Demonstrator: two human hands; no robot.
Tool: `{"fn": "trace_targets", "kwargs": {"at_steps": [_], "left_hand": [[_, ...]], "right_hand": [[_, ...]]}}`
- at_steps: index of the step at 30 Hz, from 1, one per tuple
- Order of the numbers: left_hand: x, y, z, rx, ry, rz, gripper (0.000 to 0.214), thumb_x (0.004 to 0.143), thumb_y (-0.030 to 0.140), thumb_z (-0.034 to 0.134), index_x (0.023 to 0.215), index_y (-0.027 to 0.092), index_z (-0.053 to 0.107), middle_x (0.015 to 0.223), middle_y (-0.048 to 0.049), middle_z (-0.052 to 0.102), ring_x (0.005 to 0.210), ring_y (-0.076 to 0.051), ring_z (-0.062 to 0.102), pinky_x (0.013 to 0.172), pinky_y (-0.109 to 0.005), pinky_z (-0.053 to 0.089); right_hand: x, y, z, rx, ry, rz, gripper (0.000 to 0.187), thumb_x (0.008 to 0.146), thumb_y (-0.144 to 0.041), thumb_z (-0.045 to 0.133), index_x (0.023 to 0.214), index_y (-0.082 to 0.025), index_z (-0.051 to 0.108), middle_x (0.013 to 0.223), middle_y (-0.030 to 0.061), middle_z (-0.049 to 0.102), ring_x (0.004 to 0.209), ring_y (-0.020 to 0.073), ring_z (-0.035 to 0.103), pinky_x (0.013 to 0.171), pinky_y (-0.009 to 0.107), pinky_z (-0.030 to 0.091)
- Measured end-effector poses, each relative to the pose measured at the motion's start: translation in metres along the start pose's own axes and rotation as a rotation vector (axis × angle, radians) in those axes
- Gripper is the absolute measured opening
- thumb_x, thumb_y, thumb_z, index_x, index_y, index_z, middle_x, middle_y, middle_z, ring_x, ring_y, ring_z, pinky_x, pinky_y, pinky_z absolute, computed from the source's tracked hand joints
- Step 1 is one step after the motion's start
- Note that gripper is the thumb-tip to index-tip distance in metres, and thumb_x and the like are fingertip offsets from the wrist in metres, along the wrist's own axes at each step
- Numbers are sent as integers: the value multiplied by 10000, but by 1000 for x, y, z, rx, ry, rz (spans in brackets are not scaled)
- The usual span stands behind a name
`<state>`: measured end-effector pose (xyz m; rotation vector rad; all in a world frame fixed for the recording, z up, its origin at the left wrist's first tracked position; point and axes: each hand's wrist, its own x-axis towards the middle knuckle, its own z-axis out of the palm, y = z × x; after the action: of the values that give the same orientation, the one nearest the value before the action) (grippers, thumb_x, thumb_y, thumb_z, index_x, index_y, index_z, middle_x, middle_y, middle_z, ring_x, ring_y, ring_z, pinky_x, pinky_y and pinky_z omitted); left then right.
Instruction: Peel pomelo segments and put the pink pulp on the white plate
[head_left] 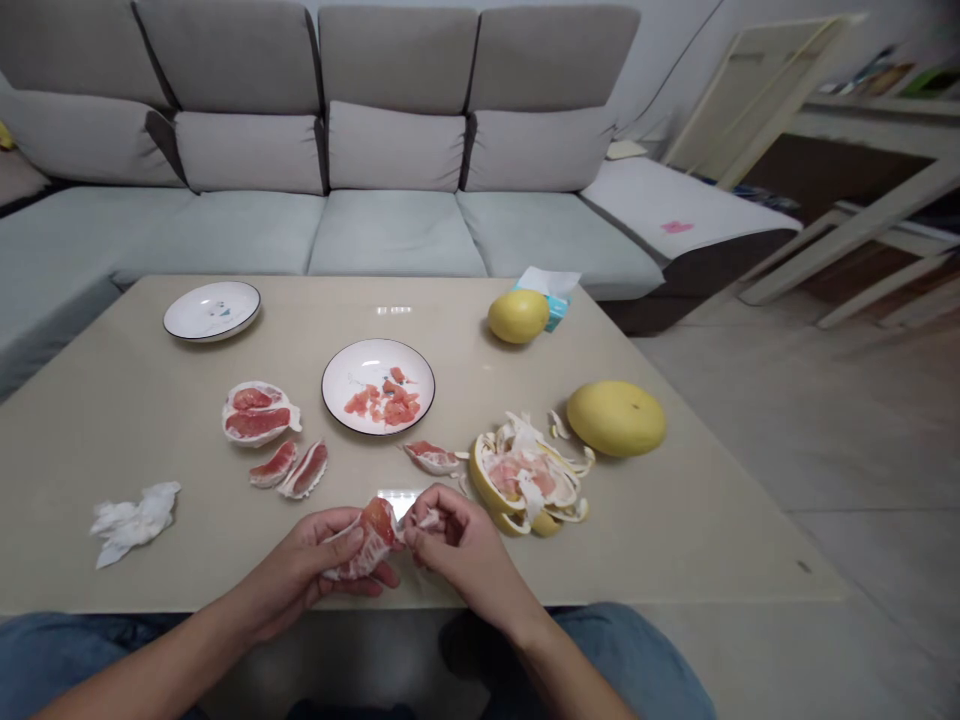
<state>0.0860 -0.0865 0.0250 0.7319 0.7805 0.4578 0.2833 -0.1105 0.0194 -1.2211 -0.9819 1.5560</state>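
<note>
Pomelo segment (pixel 369 540): sitting between both hands, just above the tabletop (pixel 187 400), pink flesh showing through torn white membrane.
Left hand (pixel 315 565): curling around the segment's near side, holding it firmly.
Right hand (pixel 454 540): closing narrowly on the segment's other end and a white membrane shred (pixel 429 520).
Ahead of the hands: a black-rimmed white plate (pixel 379 358) is holding pink pulp pieces (pixel 382 400).
Ahead and left: peeled segments (pixel 259 413) are lying on the table; a crumpled tissue (pixel 135 522) is sitting further left.
Ahead and right: a yellow rind heap (pixel 525 478) is lying beside a whole pomelo (pixel 616 418).
</note>
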Motion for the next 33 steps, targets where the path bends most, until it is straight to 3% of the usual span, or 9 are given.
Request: {"fn": "trace_targets", "kwargs": {"at_steps": [5,11,20,27,31,33], "left_hand": [[3,-2,-4,-62,52,-20,282,864,347,634,1039,135,696,932,-102,703,842,-217,709,739,-275,563],[3,-3,-3,-47,28,15,277,889,304,605,1089,127,676,954,-103,701,841,-200,704,749,-262,561],[5,-4,-3,-63,26,-29,258,889,294,607,1071,120,666,917,-82,679,793,-169,700,691,-218,568],[6,-8,-11,-202,-4,-65,205,865,267,640,1014,129,669,831,-45,651,702,-148,709,605,-178,568],[3,-3,-15,-187,37,-28,217,829,273,685,1003,145,661,815,-32,649,696,-161,715,593,-188,579],[2,-1,-15,-151,60,-17,222,835,259,679,1023,143,652,823,-37,651,718,-163,712,616,-201,587]], "right_hand": [[1,1,-4,42,-19,-33,168,739,-287,659,762,-206,514,673,-37,573,525,82,434,491,198,344],[-3,-1,0,-48,-67,-19,264,800,-430,644,899,-196,571,690,-29,544,559,101,450,516,217,356],[-5,1,-1,-362,11,-142,149,851,-324,616,785,-191,631,648,-21,566,561,110,460,527,226,349],[-3,4,-8,-547,150,-369,69,880,-235,576,873,-208,638,759,11,662,656,145,593,605,243,450],[2,-6,-42,-786,385,-634,167,902,-200,504,991,-213,644,923,61,692,829,198,634,748,317,486],[4,-14,-64,-890,529,-672,218,878,-156,468,993,-211,644,959,72,683,887,216,625,784,344,483]]}}
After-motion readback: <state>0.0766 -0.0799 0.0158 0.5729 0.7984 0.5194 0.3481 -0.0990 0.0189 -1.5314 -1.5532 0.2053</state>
